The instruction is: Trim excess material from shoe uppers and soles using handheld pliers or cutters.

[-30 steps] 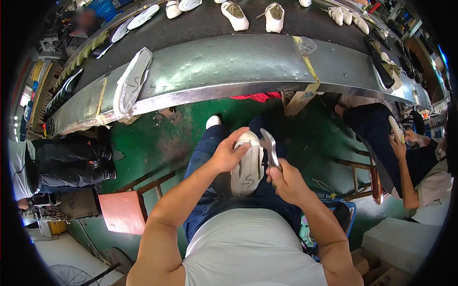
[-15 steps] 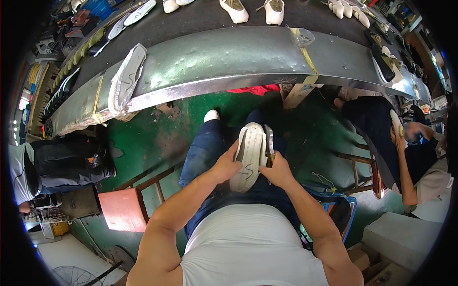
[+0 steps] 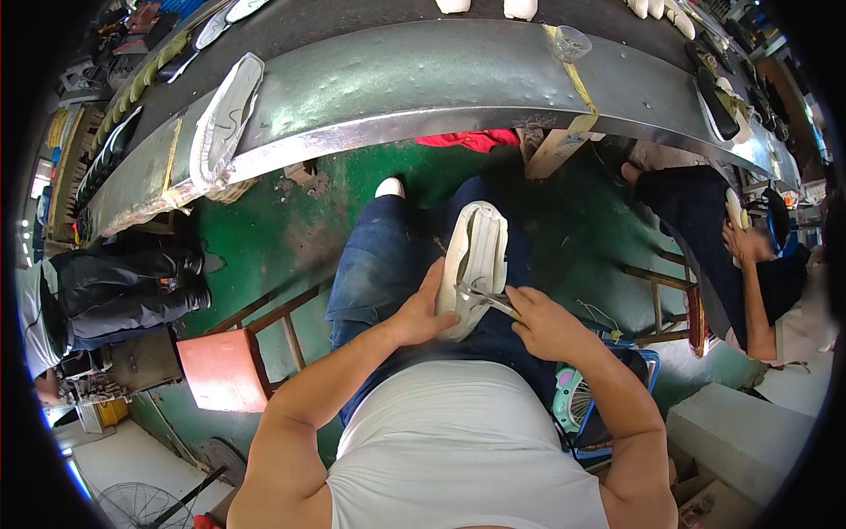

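A white shoe [image 3: 481, 242] rests bottom up over my lap, toe pointing away from me, its pale underside rimmed by the folded upper. My left hand [image 3: 425, 309] grips its left side near the heel, thumb lying over the underside. In my right hand [image 3: 546, 324] is a metal pincers-like tool [image 3: 495, 301]. The tool's head lies over the heel part of the shoe; whether its jaws bite the material cannot be made out.
Ahead stands a metal-edged bench [image 3: 397, 84] with a dark belt carrying shoes. Another white shoe [image 3: 225, 119] leans on its edge at left, and a clear cup [image 3: 573, 41] sits at right. A red-topped stool [image 3: 222, 370] stands left; co-workers sit either side.
My right hand has brought the tool from alongside the shoe's right edge across its heel. The shoe has shifted slightly, and my left hand keeps hold of it. The view has tilted downward.
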`<action>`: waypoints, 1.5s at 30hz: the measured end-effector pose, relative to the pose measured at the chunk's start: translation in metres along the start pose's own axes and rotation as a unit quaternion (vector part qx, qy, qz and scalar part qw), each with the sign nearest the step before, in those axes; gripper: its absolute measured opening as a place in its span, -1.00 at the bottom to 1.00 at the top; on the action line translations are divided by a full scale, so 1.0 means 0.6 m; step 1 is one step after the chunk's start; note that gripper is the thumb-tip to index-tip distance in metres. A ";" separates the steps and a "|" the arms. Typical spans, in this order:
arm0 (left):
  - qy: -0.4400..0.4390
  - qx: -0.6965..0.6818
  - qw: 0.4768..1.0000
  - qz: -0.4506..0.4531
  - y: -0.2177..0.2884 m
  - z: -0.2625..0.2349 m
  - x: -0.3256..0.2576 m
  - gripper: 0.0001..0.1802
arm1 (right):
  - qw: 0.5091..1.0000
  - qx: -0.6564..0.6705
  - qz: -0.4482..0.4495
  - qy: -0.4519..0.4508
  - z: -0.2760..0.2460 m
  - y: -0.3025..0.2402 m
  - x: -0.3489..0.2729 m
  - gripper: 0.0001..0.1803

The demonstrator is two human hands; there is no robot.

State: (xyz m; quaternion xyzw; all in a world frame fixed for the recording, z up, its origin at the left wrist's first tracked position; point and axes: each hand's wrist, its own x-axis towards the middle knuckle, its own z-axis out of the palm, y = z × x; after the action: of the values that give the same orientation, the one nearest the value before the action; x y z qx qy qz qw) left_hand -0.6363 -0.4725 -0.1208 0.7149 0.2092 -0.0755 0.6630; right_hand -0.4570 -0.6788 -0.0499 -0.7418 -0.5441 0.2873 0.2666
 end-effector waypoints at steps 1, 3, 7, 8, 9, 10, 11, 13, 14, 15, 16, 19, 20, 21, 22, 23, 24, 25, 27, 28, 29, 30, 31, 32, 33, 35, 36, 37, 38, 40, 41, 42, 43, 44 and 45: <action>-0.001 0.000 1.000 0.005 -0.004 0.003 0.000 0.21 | 0.996 -0.077 -0.037 0.018 -0.002 -0.007 0.010 -0.57; -0.002 0.004 1.000 0.010 -0.007 0.005 -0.002 0.15 | 0.985 -0.153 -0.076 0.037 -0.017 -0.031 0.030 -0.62; -0.050 -0.464 0.884 -0.012 0.026 0.004 -0.003 -0.12 | 0.959 -0.214 0.043 -0.183 -0.041 -0.061 0.058 -0.75; -0.047 -0.466 0.884 -0.011 0.016 0.019 0.005 -0.12 | 0.959 -0.184 0.040 -0.213 -0.035 -0.057 0.064 -0.77; 0.092 -0.395 0.912 -0.055 -0.006 0.041 0.017 -0.25 | 0.957 -0.185 0.038 -0.218 -0.015 -0.051 0.061 -0.77; 0.224 -0.315 0.917 -0.096 -0.026 0.054 0.032 -0.31 | 0.975 -0.144 0.042 -0.165 0.013 -0.037 0.051 -0.75; 0.226 -0.318 0.916 -0.095 -0.038 0.052 0.045 -0.31 | 0.988 -0.102 0.043 -0.110 0.040 -0.023 0.041 -0.73; 0.302 -0.168 0.936 -0.063 -0.053 0.048 0.056 -0.37 | 0.992 -0.074 0.050 -0.084 0.052 -0.030 0.037 -0.66; 0.327 -0.098 0.939 -0.043 -0.059 0.049 0.055 -0.39 | 0.993 -0.063 0.050 -0.092 0.045 -0.028 0.033 -0.62; 0.324 -0.098 0.940 -0.041 -0.049 0.049 0.056 -0.39 | 0.993 -0.050 0.056 -0.093 0.034 -0.029 0.033 -0.58; 0.319 -0.033 0.947 -0.028 -0.031 0.043 0.048 -0.41 | 0.989 -0.053 0.067 -0.121 0.023 -0.020 0.037 -0.50; 0.312 0.070 0.947 0.025 -0.031 0.038 0.042 -0.45 | 0.992 -0.124 -0.010 0.036 0.019 -0.006 0.042 -0.49; 0.309 0.107 0.943 0.063 -0.037 0.036 0.042 -0.47 | 0.980 -0.166 -0.051 0.095 0.021 0.000 0.056 -0.53; 0.310 0.106 0.943 0.063 -0.033 0.034 0.041 -0.47 | 0.980 -0.167 -0.052 0.093 0.016 -0.006 0.065 -0.53; 0.290 0.137 0.942 0.100 -0.030 0.030 0.040 -0.47 | 0.986 -0.160 0.030 0.028 0.009 -0.017 0.071 -0.58; 0.269 0.168 0.938 0.138 -0.027 0.028 0.039 -0.46 | 0.981 -0.152 0.112 -0.039 0.005 -0.021 0.074 -0.62; 0.269 0.166 0.939 0.138 -0.016 0.025 0.038 -0.46 | 0.981 -0.154 0.113 -0.039 0.015 -0.010 0.067 -0.62; 0.233 0.255 0.926 0.153 -0.002 0.023 0.035 -0.45 | 0.985 -0.130 0.113 -0.009 0.033 0.006 0.052 -0.67; 0.194 0.340 0.906 0.162 0.013 0.017 0.032 -0.42 | 0.988 -0.105 0.113 0.018 0.034 0.033 0.039 -0.72; 0.156 0.353 0.910 0.149 0.019 0.009 0.036 -0.41 | 0.987 -0.064 0.141 -0.046 0.020 0.041 0.044 -0.73; 0.118 0.366 0.913 0.136 0.023 0.002 0.039 -0.38 | 0.980 -0.022 0.168 -0.109 0.006 0.046 0.051 -0.74; 0.116 0.367 0.913 0.134 0.026 -0.002 0.040 -0.38 | 0.979 -0.019 0.169 -0.109 -0.015 0.040 0.059 -0.74; 0.104 0.373 0.914 0.118 0.029 -0.007 0.042 -0.38 | 0.956 0.064 0.244 -0.149 -0.045 0.027 0.069 -0.74; 0.093 0.380 0.915 0.101 0.032 -0.013 0.044 -0.38 | 0.919 0.147 0.314 -0.187 -0.061 0.022 0.078 -0.73; 0.090 0.379 0.915 0.101 0.034 -0.012 0.046 -0.38 | 0.918 0.149 0.317 -0.187 -0.058 0.021 0.080 -0.73; 0.098 0.378 0.913 0.114 0.037 -0.010 0.047 -0.37 | 0.987 0.083 0.109 0.081 -0.035 0.010 0.090 -0.71; 0.095 0.378 0.914 0.116 0.048 -0.009 0.049 -0.37 | 0.983 0.094 0.115 0.112 -0.017 0.014 0.098 -0.68; 0.066 0.399 0.909 0.098 0.065 -0.008 0.051 -0.37 | 0.982 0.093 0.119 0.115 0.002 0.034 0.101 -0.68; 0.037 0.421 0.903 0.079 0.075 -0.006 0.050 -0.37 | 0.991 0.027 0.117 0.065 0.024 0.056 0.103 -0.66; 0.065 0.350 0.929 0.101 0.040 -0.014 0.030 -0.36 | 0.989 -0.063 0.136 -0.016 0.032 0.063 0.103 -0.60; 0.093 0.275 0.949 0.122 0.016 -0.015 0.028 -0.35 | 0.989 -0.067 0.131 -0.012 0.021 0.068 0.111 -0.60; 0.168 0.232 0.949 0.132 0.010 -0.008 0.019 -0.28 | 0.988 -0.051 0.143 -0.024 0.017 0.062 0.103 -0.60; 0.165 0.231 0.950 0.130 0.004 -0.003 0.010 -0.28 | 0.987 -0.034 0.156 -0.037 0.012 0.055 0.096 -0.59; 0.144 0.158 0.976 0.041 -0.001 0.001 -0.001 -0.21 | 0.988 -0.001 0.151 -0.044 0.006 0.047 0.092 -0.59; 0.124 0.084 0.988 -0.048 0.004 0.003 -0.010 -0.14 | 0.987 -0.001 0.152 -0.045 0.003 0.033 0.084 -0.59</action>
State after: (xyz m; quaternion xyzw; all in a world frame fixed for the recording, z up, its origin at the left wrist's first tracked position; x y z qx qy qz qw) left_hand -0.6402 -0.4757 -0.1166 0.7607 0.3171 -0.0354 0.5652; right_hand -0.4332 -0.6354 -0.0723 -0.8023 -0.4370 0.3571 0.1944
